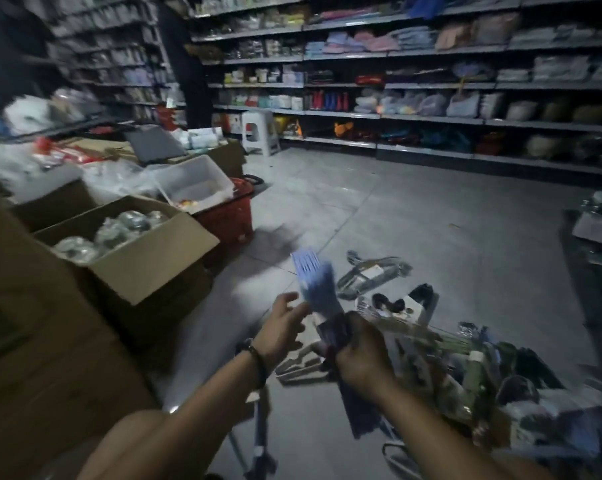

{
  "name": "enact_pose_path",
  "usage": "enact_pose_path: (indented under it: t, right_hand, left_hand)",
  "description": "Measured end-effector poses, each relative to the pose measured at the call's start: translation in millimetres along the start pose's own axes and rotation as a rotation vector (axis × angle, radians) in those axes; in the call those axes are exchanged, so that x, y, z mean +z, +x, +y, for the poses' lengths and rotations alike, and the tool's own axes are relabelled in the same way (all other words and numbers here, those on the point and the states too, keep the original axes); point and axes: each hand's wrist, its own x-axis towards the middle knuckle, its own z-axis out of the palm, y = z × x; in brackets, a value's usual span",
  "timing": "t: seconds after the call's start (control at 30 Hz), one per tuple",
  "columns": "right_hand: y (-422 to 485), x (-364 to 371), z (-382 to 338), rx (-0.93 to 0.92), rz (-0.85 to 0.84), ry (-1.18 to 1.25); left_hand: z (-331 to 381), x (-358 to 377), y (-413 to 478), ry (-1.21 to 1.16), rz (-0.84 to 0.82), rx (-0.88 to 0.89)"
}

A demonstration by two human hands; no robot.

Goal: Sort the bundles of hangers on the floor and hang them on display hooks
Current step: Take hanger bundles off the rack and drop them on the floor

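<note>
Stocked shelves [414,116] line the far wall. An open cardboard box [147,271] sits at the left. A heap of hanger bundles [466,372] lies on the floor at the right. Above it, one blue bundle [316,285] is held upright, blurred. The right hand [360,351] grips its lower end, fingers curled round it. The left hand [285,323] is beside the bundle with fingers loosely spread, perhaps touching it.

A blue hanger bundle [315,285] is raised, tilted leftward; a grey hanger bundle [372,275] lies flat on the floor [431,209] beyond
</note>
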Motion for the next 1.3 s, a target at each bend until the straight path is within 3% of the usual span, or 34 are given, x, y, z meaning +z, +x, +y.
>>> enact_pose_path:
  t: [0.1,0.27,0.47,0.57,0.63,0.73,0.8,1.03,1.17,1.3]
  right_hand:
    - [13,51,12,-0.062,-0.013,-0.111]
    - [8,96,4,-0.274,-0.235,-0.423]
    - [11,134,2,-0.334,-0.622,-0.53]
    - [15,146,19,-0.301,-0.498,-0.507]
    - [28,152,36,-0.18,-0.424,-0.575]
    - [36,161,67,0.193,-0.661,-0.486]
    - [40,180,96,0.353,-0.697,-0.347]
    - [61,262,176,0.405,-0.459,-0.362]
    - [76,297,216,0.384,-0.427,-0.349]
    - [79,330,255,0.433,-0.418,-0.461]
  left_hand:
    - [-19,-26,-8,-0.272,-0.003,0.038]
    - [-40,-47,-19,-0.186,0.189,0.19]
    - [-87,-89,-28,-0.208,0.561,0.071]
    - [-119,-119,-21,-0.231,0.656,-0.068]
    - [-141,-142,-11,-0.316,0.668,-0.127]
    - [-165,-166,13,-0.428,0.612,-0.185]
    - [-180,-177,33,-0.48,0.553,-0.234]
    - [-256,-203,99,-0.517,0.465,-0.369]
    - [-300,-212,116,-0.333,0.485,-0.512]
    - [-341,-215,130,-0.087,0.465,-0.453]
